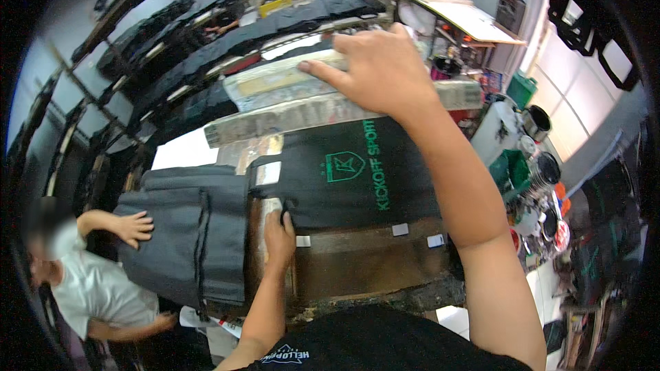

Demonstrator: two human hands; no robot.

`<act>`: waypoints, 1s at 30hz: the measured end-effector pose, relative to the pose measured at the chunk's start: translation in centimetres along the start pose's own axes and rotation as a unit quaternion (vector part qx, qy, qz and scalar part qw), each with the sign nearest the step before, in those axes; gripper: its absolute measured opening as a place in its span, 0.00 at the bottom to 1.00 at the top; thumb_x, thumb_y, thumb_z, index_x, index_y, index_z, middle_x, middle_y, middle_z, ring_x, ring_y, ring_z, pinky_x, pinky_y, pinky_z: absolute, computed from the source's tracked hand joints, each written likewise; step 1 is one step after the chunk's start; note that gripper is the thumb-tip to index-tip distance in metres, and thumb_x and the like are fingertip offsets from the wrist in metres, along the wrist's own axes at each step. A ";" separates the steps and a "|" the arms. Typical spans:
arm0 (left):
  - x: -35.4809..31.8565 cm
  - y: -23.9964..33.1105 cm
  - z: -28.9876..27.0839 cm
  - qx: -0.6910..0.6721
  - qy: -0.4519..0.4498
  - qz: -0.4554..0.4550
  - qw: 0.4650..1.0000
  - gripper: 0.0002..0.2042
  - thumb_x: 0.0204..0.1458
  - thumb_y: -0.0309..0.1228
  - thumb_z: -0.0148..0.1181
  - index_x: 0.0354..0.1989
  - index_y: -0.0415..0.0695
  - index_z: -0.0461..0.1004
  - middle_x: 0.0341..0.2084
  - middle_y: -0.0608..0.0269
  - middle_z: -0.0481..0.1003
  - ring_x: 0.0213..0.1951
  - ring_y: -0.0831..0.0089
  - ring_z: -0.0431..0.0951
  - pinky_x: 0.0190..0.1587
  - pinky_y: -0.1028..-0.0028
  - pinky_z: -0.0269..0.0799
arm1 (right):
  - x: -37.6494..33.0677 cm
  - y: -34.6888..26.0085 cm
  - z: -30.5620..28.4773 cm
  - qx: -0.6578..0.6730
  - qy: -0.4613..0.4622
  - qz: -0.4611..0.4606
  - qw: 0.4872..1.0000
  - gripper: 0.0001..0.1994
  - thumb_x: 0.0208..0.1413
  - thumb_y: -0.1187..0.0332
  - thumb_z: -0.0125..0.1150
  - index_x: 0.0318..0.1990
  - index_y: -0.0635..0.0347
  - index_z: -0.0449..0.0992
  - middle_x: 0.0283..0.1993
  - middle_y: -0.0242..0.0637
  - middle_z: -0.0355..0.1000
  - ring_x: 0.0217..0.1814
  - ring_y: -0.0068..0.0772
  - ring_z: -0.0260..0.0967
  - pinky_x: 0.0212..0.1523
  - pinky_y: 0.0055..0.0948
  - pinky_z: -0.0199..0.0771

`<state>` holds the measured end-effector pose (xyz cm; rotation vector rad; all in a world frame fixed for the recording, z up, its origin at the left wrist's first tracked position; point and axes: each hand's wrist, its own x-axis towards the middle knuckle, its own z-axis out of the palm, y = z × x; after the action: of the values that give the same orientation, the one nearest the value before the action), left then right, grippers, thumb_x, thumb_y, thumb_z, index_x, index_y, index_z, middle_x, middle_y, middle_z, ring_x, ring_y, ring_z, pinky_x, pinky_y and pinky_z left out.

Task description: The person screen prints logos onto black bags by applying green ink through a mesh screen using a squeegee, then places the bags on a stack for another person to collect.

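Head view, my left hand [278,242]: at one green-printed black fabric panel's [344,196] near-left edge; closed or not, I cannot tell.
Brown tabletop [371,264]: three small white tabs [400,230].
My right hand [385,72]: curled over one long pale-yellow bar [271,80], beyond the panel.

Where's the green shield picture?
Near the middle of the head view, the green shield picture is on the black fabric, just left of the green lettering and up and right of the left hand.
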<state>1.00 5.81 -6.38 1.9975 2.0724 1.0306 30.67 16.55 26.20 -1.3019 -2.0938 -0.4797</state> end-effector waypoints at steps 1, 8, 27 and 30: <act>1.0 0.8 -0.9 -0.073 0.032 -0.010 0.997 0.13 0.68 0.32 0.56 0.49 0.31 0.75 0.42 0.35 0.77 0.48 0.40 0.78 0.51 0.52 0.72 | 0.1 -0.1 -0.2 0.002 0.000 -0.003 1.000 0.36 0.64 0.30 0.48 0.37 0.58 0.86 0.34 0.49 0.83 0.43 0.49 0.83 0.53 0.54 0.69; 12.3 -4.9 -14.6 0.003 0.147 0.105 0.984 0.14 0.68 0.34 0.55 0.49 0.34 0.79 0.38 0.48 0.82 0.32 0.62 0.82 0.32 0.66 0.77 | 0.6 0.0 0.4 0.006 0.025 -0.018 0.999 0.37 0.65 0.30 0.47 0.35 0.59 0.86 0.31 0.48 0.82 0.40 0.48 0.83 0.51 0.52 0.70; 9.2 -30.1 -40.8 -0.223 0.005 -0.224 0.949 0.16 0.70 0.28 0.50 0.61 0.38 0.76 0.44 0.63 0.81 0.35 0.77 0.76 0.41 0.75 0.73 | 0.7 -0.7 -0.6 -0.012 -0.031 0.006 0.999 0.37 0.64 0.31 0.49 0.39 0.59 0.86 0.38 0.48 0.83 0.47 0.50 0.82 0.54 0.55 0.70; 9.9 -31.4 -43.0 -0.153 -0.061 -0.242 0.956 0.16 0.69 0.29 0.52 0.60 0.37 0.76 0.45 0.64 0.81 0.43 0.74 0.79 0.43 0.71 0.72 | 0.8 -0.5 -0.4 -0.013 0.001 -0.002 1.000 0.36 0.64 0.31 0.49 0.43 0.58 0.87 0.39 0.48 0.83 0.48 0.49 0.81 0.53 0.52 0.72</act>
<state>-48.64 0.11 14.49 1.2836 2.0319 1.0175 30.09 16.59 27.07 -1.3113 -2.0964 -0.5102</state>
